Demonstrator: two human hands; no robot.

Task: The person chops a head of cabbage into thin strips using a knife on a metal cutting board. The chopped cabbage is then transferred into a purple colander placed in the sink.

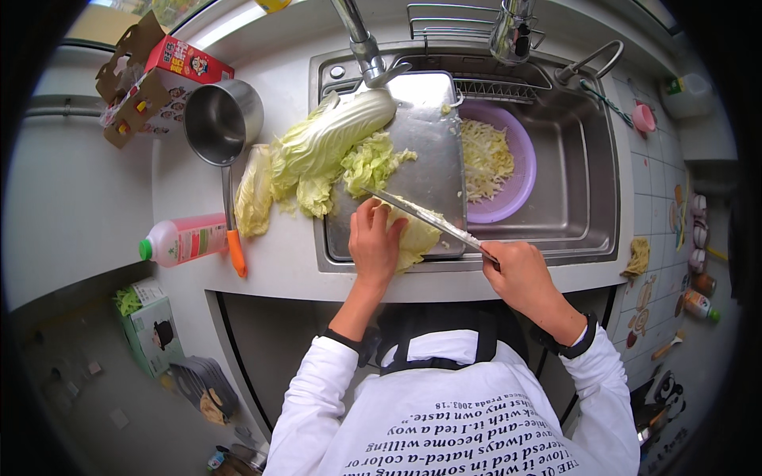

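My right hand (517, 271) grips the handle of a kitchen knife (430, 219), whose blade slants up and left across the cutting board. Pale bits cling along the blade. With bent fingers, my left hand (376, 241) presses on a napa cabbage piece (417, 238) beside the blade; the hand covers part of it. The metal cutting board (434, 143) lies over the left part of the sink. Beyond the knife tip sits a crumpled heap of cabbage leaves (370, 163). Behind it, a large napa cabbage portion (339, 131) reaches off the board's left edge.
Shredded cabbage (485, 160) fills part of a purple colander (524, 178) in the steel sink (571, 208). A faucet (366, 56) overhangs the board. Left on the counter are a loose cabbage leaf (255, 193), a saucepan (223, 122) with an orange-tipped handle, and a pink bottle (187, 239) lying down.
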